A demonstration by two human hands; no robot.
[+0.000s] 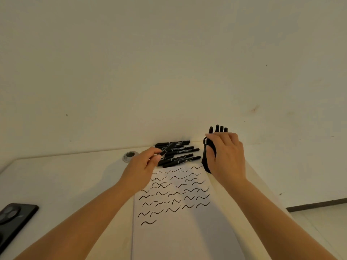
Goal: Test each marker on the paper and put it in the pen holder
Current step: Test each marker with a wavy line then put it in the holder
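Several black markers lie in a pile at the far edge of the table, just beyond a white sheet of paper covered in black wavy test strokes. My left hand pinches one black marker and holds it tilted above the pile. My right hand grips the black mesh pen holder, which stands right of the pile. Several markers stick up out of the holder behind my fingers.
A dark phone lies at the left front of the white table. A round grey cable grommet sits in the table left of the markers. The wall rises right behind the table; the table's right edge drops to floor.
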